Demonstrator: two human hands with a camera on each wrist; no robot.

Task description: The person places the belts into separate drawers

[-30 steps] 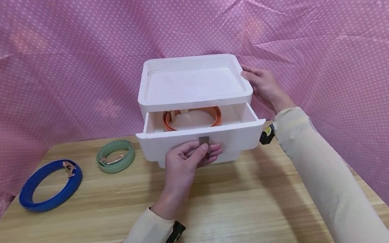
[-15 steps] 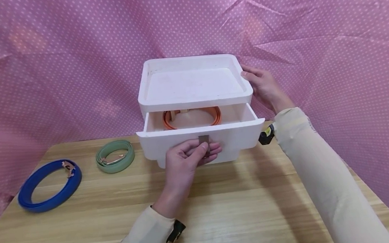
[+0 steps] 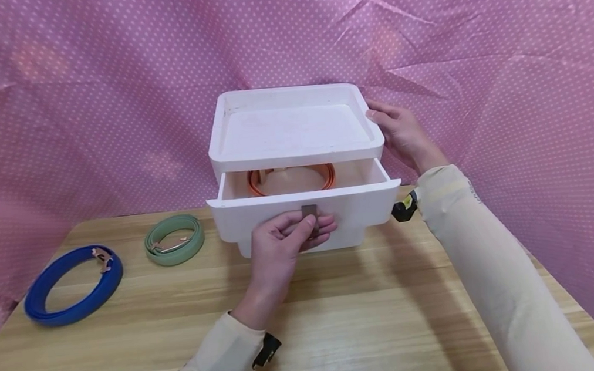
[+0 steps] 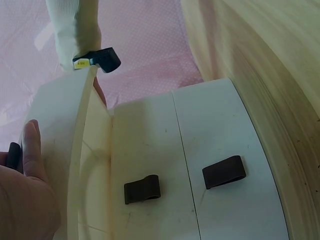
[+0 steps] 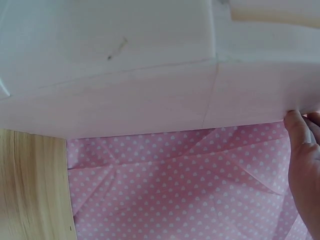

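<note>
A white drawer unit (image 3: pixel 292 128) with a tray-like top stands at the back of the table. Its upper drawer (image 3: pixel 368 206) is pulled part way out, and a coiled orange belt (image 3: pixel 330 175) lies inside, half hidden by the drawer front. My left hand (image 3: pixel 276 246) pinches the dark pull tab (image 3: pixel 309 210) on that front between thumb and fingers. Against the unit's right side, near the back corner, rests my right hand (image 3: pixel 404 138), thumb near the top rim and fingers extended along the side. Two lower drawer fronts with dark tabs (image 4: pixel 224 172) show in the left wrist view.
To the left on the wooden table (image 3: pixel 183 337) lie a coiled green belt (image 3: pixel 176 257) and a larger coiled blue belt (image 3: pixel 72 315), both with metal buckles. A pink dotted cloth (image 3: pixel 123 77) hangs close behind the unit and along the sides.
The drawer has slid slightly inward with my left hand on its tab, so a little less of the orange belt shows. My right hand keeps its place on the unit's side.
</note>
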